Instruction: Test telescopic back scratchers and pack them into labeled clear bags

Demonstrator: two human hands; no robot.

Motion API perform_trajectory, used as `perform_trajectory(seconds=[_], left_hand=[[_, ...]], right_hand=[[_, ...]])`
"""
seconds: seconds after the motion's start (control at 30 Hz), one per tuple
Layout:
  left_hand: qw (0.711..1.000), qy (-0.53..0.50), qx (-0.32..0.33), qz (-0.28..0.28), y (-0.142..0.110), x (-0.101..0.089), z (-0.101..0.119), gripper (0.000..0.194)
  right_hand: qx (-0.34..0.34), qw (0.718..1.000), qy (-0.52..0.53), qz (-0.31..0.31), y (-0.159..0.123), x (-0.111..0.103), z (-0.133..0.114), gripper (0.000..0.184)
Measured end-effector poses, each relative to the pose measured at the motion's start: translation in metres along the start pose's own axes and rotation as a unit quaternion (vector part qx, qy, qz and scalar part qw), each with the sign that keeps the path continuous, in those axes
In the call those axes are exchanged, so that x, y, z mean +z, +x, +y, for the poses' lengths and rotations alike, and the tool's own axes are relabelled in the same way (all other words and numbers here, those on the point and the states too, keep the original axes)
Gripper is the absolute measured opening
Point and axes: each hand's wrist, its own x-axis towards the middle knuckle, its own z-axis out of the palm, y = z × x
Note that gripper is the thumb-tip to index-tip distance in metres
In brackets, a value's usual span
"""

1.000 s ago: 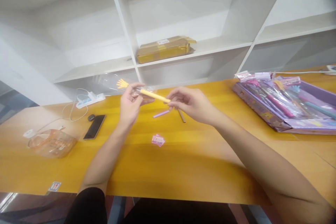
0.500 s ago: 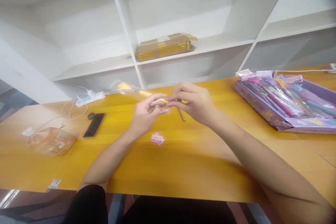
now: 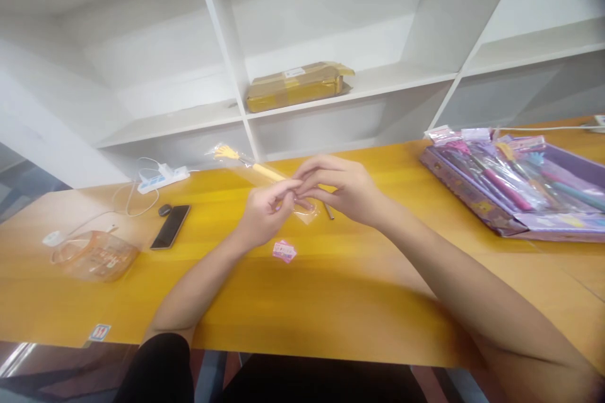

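Note:
A yellow back scratcher (image 3: 267, 172) with a hand-shaped head lies inside a clear plastic sleeve (image 3: 236, 165), slanting up to the left above the table. My left hand (image 3: 265, 213) is closed around its lower end, thumb and fingers pinching. My right hand (image 3: 341, 187) meets it there, fingertips pressed together on the sleeve's end. Clear film hangs below the fingertips; exactly what each finger grips is hidden. Behind my right hand a thin metal rod (image 3: 329, 211) shows in part. Small pink cards (image 3: 284, 251) lie on the table nearer to me.
At right stands a purple display box (image 3: 477, 206) of bagged back scratchers (image 3: 508, 182). On the left are a phone (image 3: 171, 227), a black earbud case-like object (image 3: 165, 210), a clear orange container (image 3: 97, 256) and a power strip (image 3: 163, 179). A taped parcel (image 3: 297, 87) sits on the shelf.
The yellow handle now shows further, and clear film appears below my fingertips. My hands have shifted slightly, staying together at the handle's lower end.

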Motion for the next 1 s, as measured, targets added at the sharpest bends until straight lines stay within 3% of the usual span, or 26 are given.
perform_trajectory(seconds=[0.17, 0.3, 0.33, 0.47, 0.6, 0.83, 1.0], left_hand=[[0.999, 0.019, 0.027, -0.006, 0.001, -0.01, -0.002, 0.032], [0.999, -0.024, 0.03, 0.033, 0.002, -0.017, -0.004, 0.028], [0.998, -0.03, 0.031, 0.039, 0.002, -0.019, -0.005, 0.026], [0.997, -0.009, 0.046, 0.054, 0.004, -0.023, -0.008, 0.023], [0.997, -0.017, 0.02, 0.068, 0.011, -0.023, -0.014, 0.031], [0.971, -0.205, -0.076, 0.099, 0.024, -0.012, -0.027, 0.039], [0.964, -0.222, -0.105, 0.099, 0.023, -0.01, -0.022, 0.042]], right_hand=[[-0.003, 1.0, -0.008, -0.009, -0.003, 0.002, -0.001, 0.013], [-0.016, 0.997, 0.023, -0.066, -0.003, 0.0, -0.002, 0.051], [-0.024, 0.997, 0.023, -0.074, -0.003, 0.0, -0.002, 0.05], [-0.073, 0.997, -0.005, -0.021, -0.004, 0.005, 0.001, 0.007], [-0.085, 0.996, -0.034, 0.021, -0.005, 0.007, 0.002, 0.009], [-0.136, 0.982, -0.131, -0.02, -0.002, 0.004, -0.001, 0.01], [-0.151, 0.979, -0.135, -0.006, 0.0, 0.006, 0.002, 0.006]])
